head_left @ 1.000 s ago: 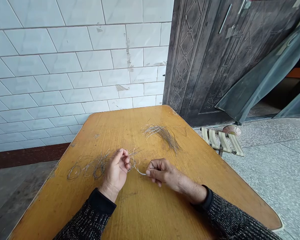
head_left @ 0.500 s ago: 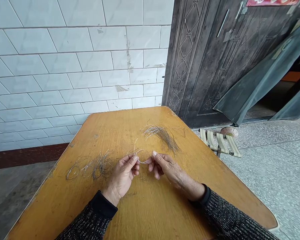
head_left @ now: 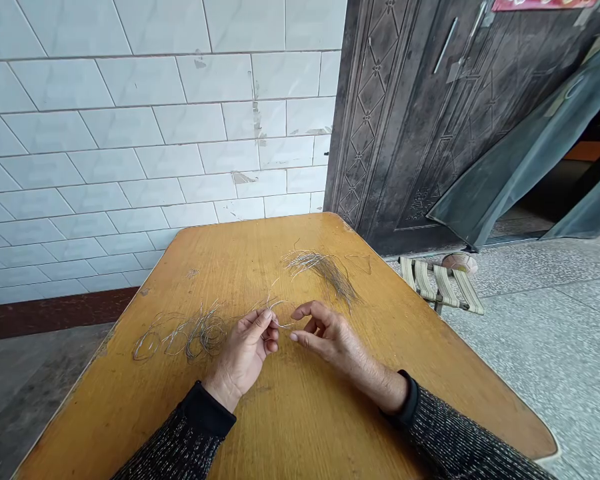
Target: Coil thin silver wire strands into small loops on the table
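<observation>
Head view. Held wire (head_left: 285, 326): thin, pale, silvery, bent in curves; several fine ends fan out past the fingertips, 1 of them rising away from the hands, others arcing to the right. Position: above the table (head_left: 290, 413), between the 2 hands.

Left hand (head_left: 245, 347): thumb and index finger pinched on the wire; the grip covers part of it. Right hand (head_left: 333, 337): thumb and index finger parted, nothing seen gripped; fingertips just beside the wire's right-hand ends. Contact there: cannot tell.

Table: yellow-brown wood grain, worn in spots, rounded corners. On it, left of the left hand, a row of wire coils (head_left: 200, 333), thin and grey, loosely looped, partly overlapping, loose ends sticking up. Beyond the right hand, a wire bundle (head_left: 323, 267), many loose strands, paler at its left end, darker and spread at its right.

Surroundings: white tiled wall (head_left: 180, 120) behind the table; dark patterned door (head_left: 405, 133) to its right; grey-green curtain (head_left: 520, 160) hanging at the doorway. Stool (head_left: 447, 287) with striped straps beside the table's right edge, a rounded pinkish object (head_left: 460, 262) just behind it.
</observation>
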The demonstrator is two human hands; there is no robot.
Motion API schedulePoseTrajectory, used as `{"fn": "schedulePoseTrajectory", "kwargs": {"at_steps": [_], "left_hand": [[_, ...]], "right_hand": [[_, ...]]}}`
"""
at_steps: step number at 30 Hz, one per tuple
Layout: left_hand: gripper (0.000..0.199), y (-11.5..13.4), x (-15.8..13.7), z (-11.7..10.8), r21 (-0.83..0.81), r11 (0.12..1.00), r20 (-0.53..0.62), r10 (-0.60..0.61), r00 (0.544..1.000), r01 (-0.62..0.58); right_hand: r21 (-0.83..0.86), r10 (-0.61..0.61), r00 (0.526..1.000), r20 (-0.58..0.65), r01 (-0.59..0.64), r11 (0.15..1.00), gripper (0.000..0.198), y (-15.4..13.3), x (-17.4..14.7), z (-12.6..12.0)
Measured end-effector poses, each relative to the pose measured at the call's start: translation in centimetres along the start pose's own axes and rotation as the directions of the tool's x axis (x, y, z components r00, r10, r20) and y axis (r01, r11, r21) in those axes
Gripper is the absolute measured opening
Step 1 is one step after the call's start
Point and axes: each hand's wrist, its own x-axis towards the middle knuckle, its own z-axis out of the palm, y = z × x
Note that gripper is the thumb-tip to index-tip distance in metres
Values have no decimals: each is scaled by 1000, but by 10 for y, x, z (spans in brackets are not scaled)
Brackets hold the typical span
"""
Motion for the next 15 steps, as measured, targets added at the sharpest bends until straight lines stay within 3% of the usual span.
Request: {"fn": "schedulePoseTrajectory", "kwargs": {"at_steps": [6,15], "left_hand": [[20,0,-2,2,9,1000,23,-12,1000,11],[19,-2,-3,3,-44,998,55,-41,998,44]], "right_hand": [[-64,-77,997,7,77,995,13,5,1,2],[-170,-146,989,25,148,974,12,-3,-1,1]]}}
